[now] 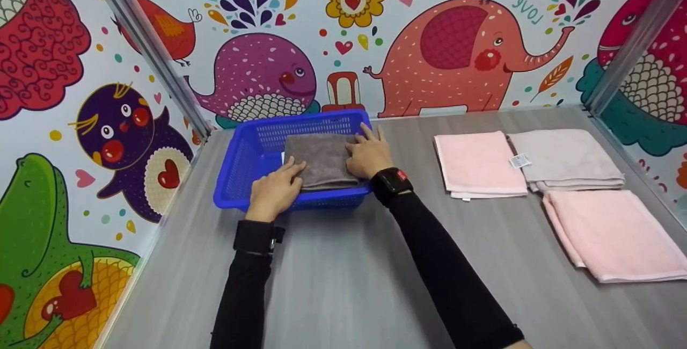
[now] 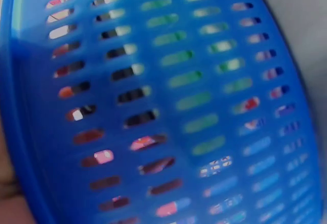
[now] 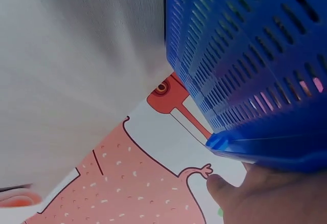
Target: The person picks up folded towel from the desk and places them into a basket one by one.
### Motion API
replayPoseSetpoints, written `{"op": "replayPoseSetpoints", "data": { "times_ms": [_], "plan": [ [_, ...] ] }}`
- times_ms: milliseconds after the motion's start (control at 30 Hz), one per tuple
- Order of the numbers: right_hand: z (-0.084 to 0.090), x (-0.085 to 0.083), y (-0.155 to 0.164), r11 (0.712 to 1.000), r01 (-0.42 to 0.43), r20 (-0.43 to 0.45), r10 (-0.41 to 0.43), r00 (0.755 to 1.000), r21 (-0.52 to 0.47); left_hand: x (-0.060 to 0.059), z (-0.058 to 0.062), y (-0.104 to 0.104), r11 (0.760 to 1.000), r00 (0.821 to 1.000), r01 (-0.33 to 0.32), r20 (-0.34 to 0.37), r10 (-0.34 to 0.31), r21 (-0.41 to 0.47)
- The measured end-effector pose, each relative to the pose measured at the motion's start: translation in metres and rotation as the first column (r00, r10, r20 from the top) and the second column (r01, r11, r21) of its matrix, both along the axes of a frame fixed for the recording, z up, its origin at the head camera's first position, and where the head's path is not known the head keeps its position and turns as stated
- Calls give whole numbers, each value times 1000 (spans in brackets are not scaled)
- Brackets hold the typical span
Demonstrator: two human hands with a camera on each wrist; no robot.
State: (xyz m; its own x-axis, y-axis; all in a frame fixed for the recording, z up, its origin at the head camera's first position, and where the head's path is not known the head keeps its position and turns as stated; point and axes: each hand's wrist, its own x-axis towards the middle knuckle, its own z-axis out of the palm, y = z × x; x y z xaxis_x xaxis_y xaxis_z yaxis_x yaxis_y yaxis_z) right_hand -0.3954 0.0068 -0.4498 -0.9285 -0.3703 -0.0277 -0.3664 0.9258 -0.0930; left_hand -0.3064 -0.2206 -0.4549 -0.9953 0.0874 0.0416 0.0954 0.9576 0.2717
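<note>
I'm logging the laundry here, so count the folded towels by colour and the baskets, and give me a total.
Pink folded towels: 2, one on the table, one nearer the front right.
Pale grey-beige folded towel: 1.
Dark grey folded towel, in the basket under both hands: 1.
Blue plastic basket: 1.
Total: 5 things, 4 of them towels.

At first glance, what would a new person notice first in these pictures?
The blue basket at the table's far left stands out, with both hands resting flat on a folded grey towel in it: left hand at the near edge, right hand at the right edge. To the right lie three more folded towels, below bright cartoon animal walls.
</note>
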Motion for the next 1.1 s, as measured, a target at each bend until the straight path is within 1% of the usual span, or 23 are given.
{"op": "replayPoseSetpoints", "data": {
  "times_ms": [133,200,267,333,433,500,567,633,700,767,800,867,933,967,1000,1033,1067,1100],
  "plan": [
    [0,1,-2,1000,-2,8,2,1000,4,1,-1,0,1000,1000,-2,-16,2,-2],
    [-1,1,-2,1000,8,-1,-8,1000,-18,0,-2,0,1000,1000,-3,-26,3,3],
    [-3,0,-1,997,23,-23,-25,999,-71,0,-2,1,1000,999,-1,-37,1,12],
    [-6,0,0,988,31,-49,-39,998,-149,0,-2,1,1000,999,0,-49,1,29],
    [-8,1,4,954,21,-91,-51,995,-299,0,-2,1,999,997,7,-71,-3,54],
    [-9,2,8,920,2,-103,-47,994,-392,1,-1,0,998,996,10,-89,-5,62],
    [-9,4,14,880,-16,-104,-38,994,-476,1,1,-4,998,995,10,-104,-3,68],
    [-10,6,23,845,-24,-100,-35,994,-534,1,4,-10,997,993,-3,-120,12,76],
    [-10,7,35,818,-22,-98,-42,994,-575,0,9,-22,996,989,-25,-145,37,83],
    [-12,7,52,804,-27,-117,-53,992,-594,0,14,-39,994,981,-56,-178,73,99],
    [-14,8,63,803,-23,-120,-61,991,-596,0,16,-49,991,977,-77,-192,97,109],
    [-17,8,86,812,-5,-126,-84,988,-584,2,18,-72,982,965,-135,-208,161,135],
    [-21,7,113,826,23,-120,-110,987,-563,5,17,-96,961,952,-199,-193,236,193],
    [-22,7,128,832,44,-113,-127,985,-554,7,15,-107,945,948,-225,-171,269,237],
    [-25,7,143,839,69,-105,-148,983,-540,9,13,-117,922,947,-244,-130,293,301],
    [-28,6,158,851,85,-111,-165,980,-518,10,10,-126,889,949,-255,-78,306,381],
    [-31,6,174,866,94,-125,-176,976,-491,11,7,-133,845,953,-258,-18,301,468],
    [-35,6,190,885,96,-149,-182,972,-455,11,4,-138,794,958,-261,46,283,549]
  ]
}}
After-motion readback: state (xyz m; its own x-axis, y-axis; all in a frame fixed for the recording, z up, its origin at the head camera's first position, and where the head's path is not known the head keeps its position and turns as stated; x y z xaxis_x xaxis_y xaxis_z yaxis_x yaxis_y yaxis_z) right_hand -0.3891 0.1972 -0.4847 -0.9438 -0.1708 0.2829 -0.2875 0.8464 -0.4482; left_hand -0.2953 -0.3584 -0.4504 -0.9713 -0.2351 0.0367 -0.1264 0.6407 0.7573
